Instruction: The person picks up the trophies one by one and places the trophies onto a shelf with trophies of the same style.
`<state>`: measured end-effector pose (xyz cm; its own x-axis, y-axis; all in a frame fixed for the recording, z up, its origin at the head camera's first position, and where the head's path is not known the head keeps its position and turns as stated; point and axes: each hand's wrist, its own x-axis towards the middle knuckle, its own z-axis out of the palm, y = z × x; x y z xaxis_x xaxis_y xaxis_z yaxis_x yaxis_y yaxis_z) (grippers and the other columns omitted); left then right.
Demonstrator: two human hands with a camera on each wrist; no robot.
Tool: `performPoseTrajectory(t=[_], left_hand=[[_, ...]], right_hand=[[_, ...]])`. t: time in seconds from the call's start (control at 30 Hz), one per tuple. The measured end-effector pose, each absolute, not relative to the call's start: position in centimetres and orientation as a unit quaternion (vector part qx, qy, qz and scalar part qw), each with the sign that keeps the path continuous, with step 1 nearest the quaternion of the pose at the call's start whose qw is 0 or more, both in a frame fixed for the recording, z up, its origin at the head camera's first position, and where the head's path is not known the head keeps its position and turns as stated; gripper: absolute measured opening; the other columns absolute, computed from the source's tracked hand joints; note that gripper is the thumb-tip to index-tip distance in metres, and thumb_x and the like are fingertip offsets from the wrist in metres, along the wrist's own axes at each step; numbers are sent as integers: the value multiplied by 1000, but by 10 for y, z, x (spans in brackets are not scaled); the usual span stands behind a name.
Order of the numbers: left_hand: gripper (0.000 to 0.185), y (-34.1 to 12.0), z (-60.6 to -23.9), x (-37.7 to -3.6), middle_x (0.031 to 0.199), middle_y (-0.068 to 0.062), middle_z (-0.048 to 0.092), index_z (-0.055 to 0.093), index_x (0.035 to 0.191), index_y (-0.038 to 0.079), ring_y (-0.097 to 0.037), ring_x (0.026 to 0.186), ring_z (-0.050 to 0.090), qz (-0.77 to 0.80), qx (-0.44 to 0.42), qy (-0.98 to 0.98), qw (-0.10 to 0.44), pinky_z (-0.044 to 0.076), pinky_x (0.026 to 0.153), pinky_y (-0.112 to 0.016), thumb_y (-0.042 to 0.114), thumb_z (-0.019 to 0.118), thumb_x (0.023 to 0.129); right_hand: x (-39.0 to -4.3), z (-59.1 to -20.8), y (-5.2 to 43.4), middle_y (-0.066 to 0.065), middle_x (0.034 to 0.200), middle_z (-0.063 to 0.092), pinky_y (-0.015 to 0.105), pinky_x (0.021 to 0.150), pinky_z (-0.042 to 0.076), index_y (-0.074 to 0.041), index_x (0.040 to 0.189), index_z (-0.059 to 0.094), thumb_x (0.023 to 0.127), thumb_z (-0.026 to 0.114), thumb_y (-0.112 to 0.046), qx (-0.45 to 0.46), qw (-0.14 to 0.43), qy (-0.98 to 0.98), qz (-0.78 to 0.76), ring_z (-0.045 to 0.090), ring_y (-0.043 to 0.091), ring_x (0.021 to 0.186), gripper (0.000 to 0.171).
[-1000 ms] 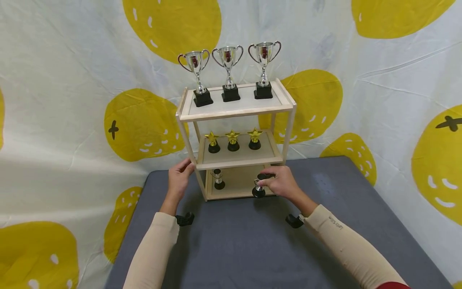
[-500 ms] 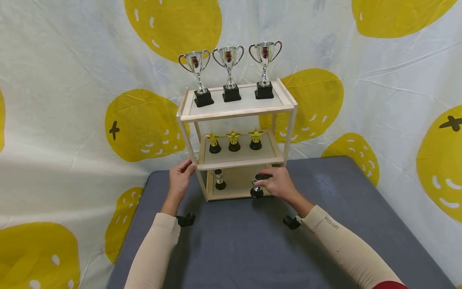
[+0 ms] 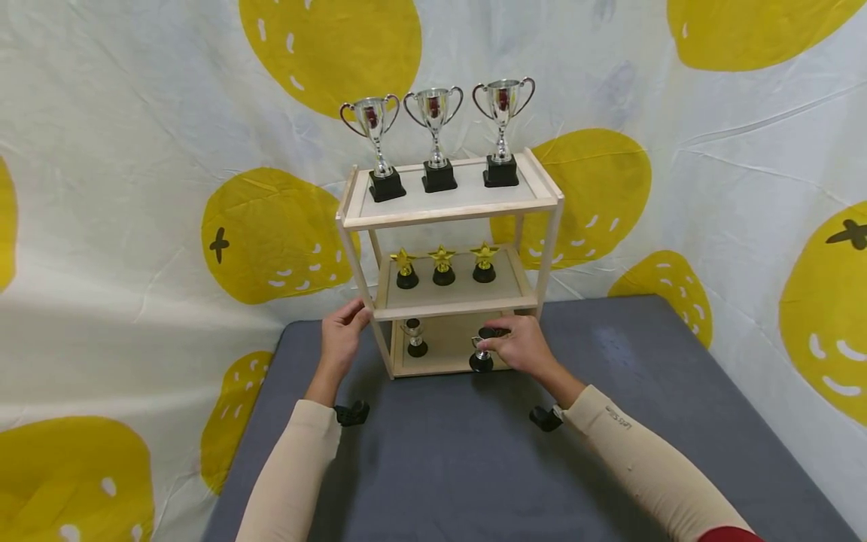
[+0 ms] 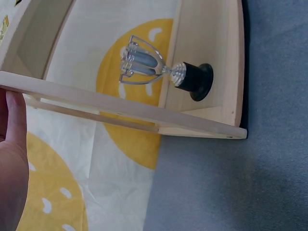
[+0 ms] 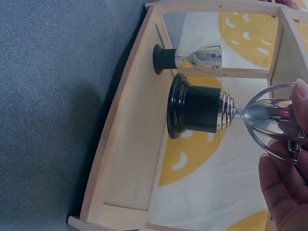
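Observation:
My right hand (image 3: 524,348) pinches a small silver trophy cup (image 5: 199,109) by its bowl and handles. Its black round base points down, in front of the bottom tier near the right end; a gap shows between base and tier in the right wrist view. At the left post of the three-tier wooden shelf (image 3: 450,218), my left hand (image 3: 341,339) grips the post at middle-tier height, with some fingers hidden. A matching small trophy (image 4: 192,79) stands upright on the bottom tier's left side.
Three large silver trophy cups (image 3: 436,143) with black square bases line the top tier. Three gold star trophies (image 3: 443,267) stand on the middle tier. The shelf sits on a grey-covered table (image 3: 447,459), close to a fruit-patterned cloth backdrop (image 3: 162,188).
The right hand and its small trophy have shifted slightly left along the bottom tier's front. The left hand stays at the post. The head view has moved a little.

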<state>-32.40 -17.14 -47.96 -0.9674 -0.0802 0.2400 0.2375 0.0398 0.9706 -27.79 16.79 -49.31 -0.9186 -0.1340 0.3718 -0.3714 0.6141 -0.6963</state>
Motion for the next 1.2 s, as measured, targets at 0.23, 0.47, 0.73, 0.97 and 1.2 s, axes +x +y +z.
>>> performPoseTrajectory(t=[0.23,0.47,0.73,0.97,1.2], left_hand=[[36,-172,-480,-323,136,-30,65,67,136,-4,4,99,69,-685,-60,-717,114,58,90,-15,7,66,101],[37,-173,-483,-325,137,-28,65,67,136,-3,2,101,70,-687,-61,-715,111,59,90,-16,9,67,101],[36,-172,-481,-324,139,-29,64,66,137,-3,6,98,69,-683,-50,-721,105,58,89,-14,6,66,102],[36,-172,-480,-324,138,-29,65,66,136,-4,6,98,69,-682,-54,-721,109,57,89,-13,7,66,101],[36,-172,-481,-323,134,-29,66,67,135,-4,5,97,69,-679,-56,-723,114,58,88,-13,8,67,101]], right_hand=[[-281,-495,166,19,103,80,42,69,62,-1,104,82,79,91,-16,137,139,-882,428,77,25,76,31],[-285,-499,161,15,99,80,44,73,62,-1,103,82,78,91,-16,133,148,-880,431,76,27,83,31],[-290,-503,159,13,101,81,47,77,61,-5,102,83,80,90,-16,131,144,-877,439,76,30,92,25],[-294,-505,158,11,103,81,44,77,61,-7,101,84,80,90,-18,118,139,-880,439,76,28,92,24],[-299,-508,157,10,102,81,46,79,61,-7,100,84,80,89,-19,121,143,-882,431,76,28,92,23]])
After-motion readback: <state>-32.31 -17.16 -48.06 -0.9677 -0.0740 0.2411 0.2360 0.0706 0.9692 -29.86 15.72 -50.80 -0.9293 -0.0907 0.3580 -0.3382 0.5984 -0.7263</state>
